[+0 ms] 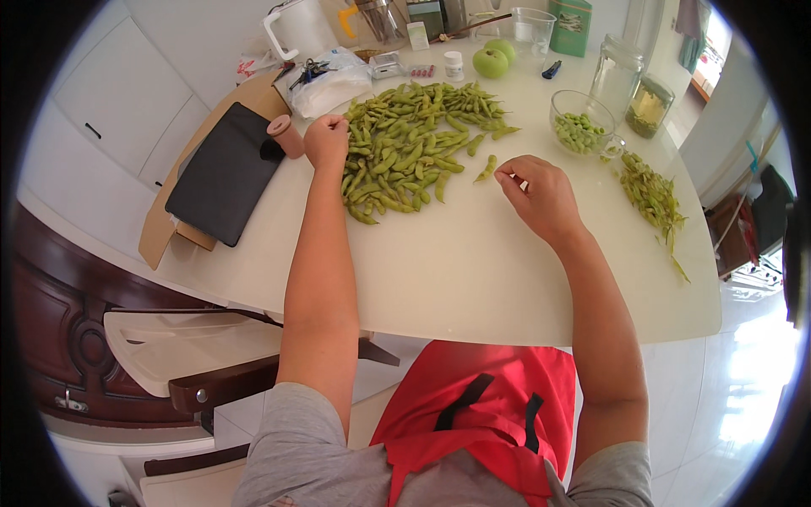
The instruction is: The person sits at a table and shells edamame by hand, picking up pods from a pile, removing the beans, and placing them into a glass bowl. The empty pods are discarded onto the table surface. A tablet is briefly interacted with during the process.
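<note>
A broad heap of green edamame pods [405,152] lies on the pale tabletop in front of me. At the heap's left edge my left hand [326,142] is curled into a loose fist, with nothing seen sticking out of it. My right hand [538,196] is right of the heap, thumb and fingertips together, and I see nothing between them. Just left of those fingertips lies a single pod [486,169]. Beyond my right hand, a glass cup [580,123] with a handle holds shelled green beans [578,132]. Emptied-looking pods [656,196] form a strip at the table's right.
Left of my left hand stand a pinkish cylinder [286,136] and a dark tablet-like slab [225,174] on cardboard [155,234]. Farther back are two green apples [493,60], a white pill bottle [453,66], a utility knife [552,70], a white kettle [304,28] and glass jars [618,70].
</note>
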Available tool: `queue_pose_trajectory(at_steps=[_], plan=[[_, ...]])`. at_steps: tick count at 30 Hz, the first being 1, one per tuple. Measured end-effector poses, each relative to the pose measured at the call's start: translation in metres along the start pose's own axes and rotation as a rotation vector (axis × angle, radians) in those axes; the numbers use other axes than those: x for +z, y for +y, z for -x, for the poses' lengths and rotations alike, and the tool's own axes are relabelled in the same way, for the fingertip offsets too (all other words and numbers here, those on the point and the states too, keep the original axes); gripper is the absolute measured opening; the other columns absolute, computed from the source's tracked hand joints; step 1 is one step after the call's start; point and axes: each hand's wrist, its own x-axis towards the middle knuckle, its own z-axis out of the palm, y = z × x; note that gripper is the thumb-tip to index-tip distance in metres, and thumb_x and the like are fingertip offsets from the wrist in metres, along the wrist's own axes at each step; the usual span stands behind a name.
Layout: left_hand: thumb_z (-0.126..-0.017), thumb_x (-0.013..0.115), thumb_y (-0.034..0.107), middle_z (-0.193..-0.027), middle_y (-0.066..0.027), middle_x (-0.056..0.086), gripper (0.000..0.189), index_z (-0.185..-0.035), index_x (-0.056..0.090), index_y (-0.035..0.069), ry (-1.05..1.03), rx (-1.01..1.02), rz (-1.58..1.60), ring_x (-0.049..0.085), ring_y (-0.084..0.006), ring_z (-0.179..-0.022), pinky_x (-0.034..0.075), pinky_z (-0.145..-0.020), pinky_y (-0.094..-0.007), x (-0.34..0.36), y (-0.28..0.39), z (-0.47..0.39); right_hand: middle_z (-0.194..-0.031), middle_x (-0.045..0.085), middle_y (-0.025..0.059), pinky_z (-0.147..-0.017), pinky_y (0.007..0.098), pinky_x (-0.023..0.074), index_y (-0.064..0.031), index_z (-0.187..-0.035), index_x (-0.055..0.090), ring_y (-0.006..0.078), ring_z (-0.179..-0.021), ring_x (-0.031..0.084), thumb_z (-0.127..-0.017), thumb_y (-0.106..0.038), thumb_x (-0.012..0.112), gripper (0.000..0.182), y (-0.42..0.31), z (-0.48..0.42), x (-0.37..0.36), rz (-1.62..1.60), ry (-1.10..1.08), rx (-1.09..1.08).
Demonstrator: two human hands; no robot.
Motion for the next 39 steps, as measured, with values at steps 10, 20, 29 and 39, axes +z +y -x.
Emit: queue_pose_trajectory(at_steps=[10,20,29,39], plan=[[-0.075,0.066,0.01,-0.076,-0.0024,0.062,0.013,-0.086,0.066,0.002,0.011,0.062,0.635,0.056,-0.0121,-0.068,0.045,-0.064,-0.0254,0.007,0.052,0.025,-0.079,0.061,0.0102,-0.061,0.036,0.0444,-0.0026,-0.079,0.061,0.0256,-0.067,0.056,-0.078,-0.011,0.058,0.01,0.007,-0.002,0.001,-0.033,-0.005,0.049],[-0.078,0.062,0.004,-0.084,-0.0013,0.062,0.016,-0.094,0.063,0.002,-0.82,0.081,0.625,0.055,-0.0068,-0.076,0.044,-0.066,-0.0202,0.037,0.115,0.11,-0.08,0.062,0.0081,-0.061,0.0269,0.048,0.0027,-0.096,0.058,0.0133,-0.07,0.058,-0.082,-0.017,0.058,0.024,0.01,-0.006,0.0,-0.696,0.116,0.434],[-0.081,0.059,0.005,-0.09,-0.0021,0.061,0.018,-0.098,0.062,0.002,-0.621,0.711,0.25,0.057,-0.0097,-0.084,0.046,-0.072,-0.0217,0.043,0.112,0.121,-0.086,0.06,0.0054,-0.068,0.0223,0.0486,0.0029,-0.1,0.056,0.0098,-0.076,0.058,-0.084,-0.011,0.057,0.02,0.033,-0.009,-0.011,-0.758,0.105,0.573],[-0.082,0.059,0.005,-0.089,-0.0041,0.062,0.02,-0.102,0.059,0.001,-0.832,0.188,0.724,0.058,-0.0098,-0.077,0.047,-0.068,-0.0216,0.038,0.135,0.135,-0.1,0.058,0.0098,-0.081,0.0257,0.047,0.0038,-0.108,0.052,0.015,-0.089,0.057,-0.08,-0.006,0.06,0.031,0.029,-0.007,-0.01,-0.931,0.05,0.381]])
